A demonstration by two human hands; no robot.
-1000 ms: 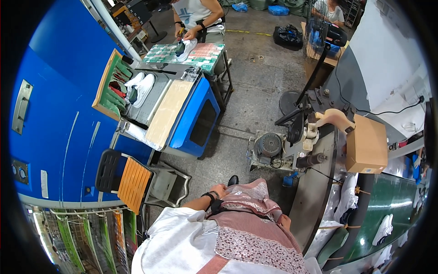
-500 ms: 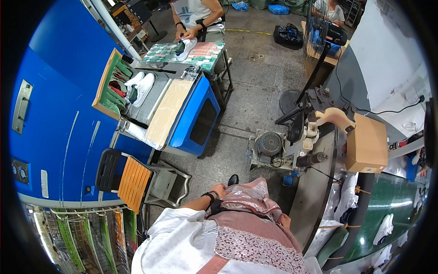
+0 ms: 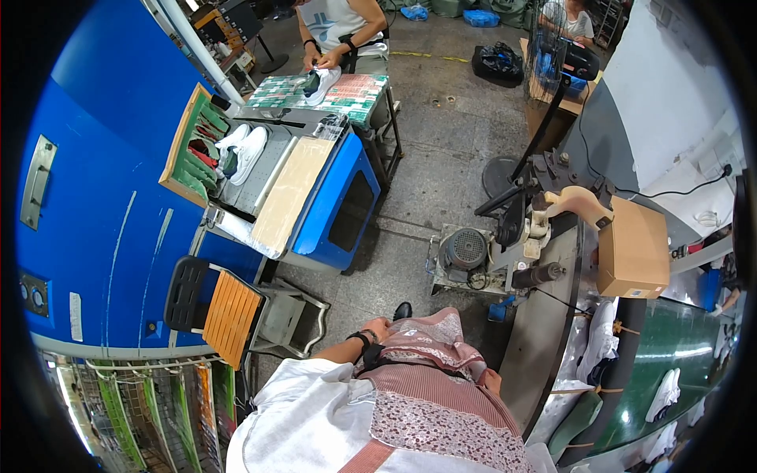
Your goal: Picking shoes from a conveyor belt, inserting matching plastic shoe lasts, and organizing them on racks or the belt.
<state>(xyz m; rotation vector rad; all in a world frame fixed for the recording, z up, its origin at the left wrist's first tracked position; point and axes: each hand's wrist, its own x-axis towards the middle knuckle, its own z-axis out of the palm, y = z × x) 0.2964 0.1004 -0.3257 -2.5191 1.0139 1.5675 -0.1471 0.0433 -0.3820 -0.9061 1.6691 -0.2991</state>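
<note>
My left hand [image 3: 378, 328], with a dark band at the wrist, hangs at the left side of my patterned reddish apron [image 3: 445, 402]. It is against or very near the cloth, and its fingers are too small and partly covered to read. Of my right hand [image 3: 493, 381] only a small part shows beside the apron's right edge; the fingers are hidden. Nothing held can be made out in either hand. A dark shoe [image 3: 403, 310] on my foot shows just beyond the left hand.
A chair with orange slats [image 3: 233, 309] stands left, by a blue machine [image 3: 335, 209] bearing white shoes [image 3: 247, 154]. Ahead, a co-worker handles a shoe [image 3: 322, 84] at a table. To the right are a motor [image 3: 467, 248], a cardboard box [image 3: 633, 248] and a green conveyor belt [image 3: 654, 347].
My hands and body have barely moved. At the far right edge, another person's hand has shifted lower, beside the green belt. The co-worker ahead stays at the shoe.
</note>
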